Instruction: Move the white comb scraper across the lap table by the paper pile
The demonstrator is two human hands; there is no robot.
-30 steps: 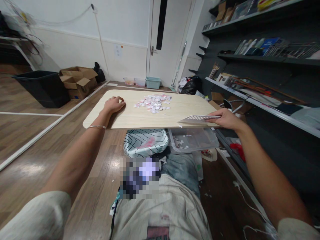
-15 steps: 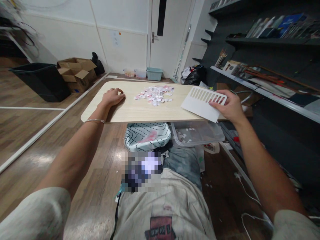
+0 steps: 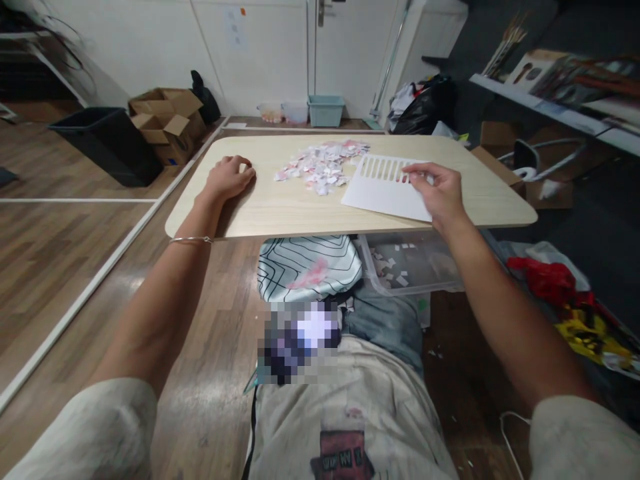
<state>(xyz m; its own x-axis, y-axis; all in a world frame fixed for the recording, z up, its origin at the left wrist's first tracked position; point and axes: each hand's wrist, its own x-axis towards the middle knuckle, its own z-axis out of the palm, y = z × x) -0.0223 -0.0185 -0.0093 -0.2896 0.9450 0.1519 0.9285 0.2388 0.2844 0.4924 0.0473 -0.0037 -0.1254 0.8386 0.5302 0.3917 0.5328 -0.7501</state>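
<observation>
A light wooden table (image 3: 280,217) stretches in front of me. My left hand (image 3: 229,177) rests on its left part, fingers curled loosely, holding nothing. A pile of small white and pink paper pieces (image 3: 323,164) lies at the table's middle. Just right of the pile a white slotted plastic card (image 3: 383,188) lies flat on the tabletop. My right hand (image 3: 436,191) lies on the card's right end, fingers pinching its upper edge.
A clear plastic tub (image 3: 410,263) with paper bits and a striped cushion (image 3: 307,263) sit under the table. A black bin (image 3: 107,143) and cardboard boxes (image 3: 165,120) stand at the left. Shelves (image 3: 560,107), a black bag (image 3: 423,107) and red cloth (image 3: 547,280) crowd the right.
My right hand brought the slotted card up from the table's near right edge and laid it flat beside the paper pile. My left hand stayed put. The view tilted down.
</observation>
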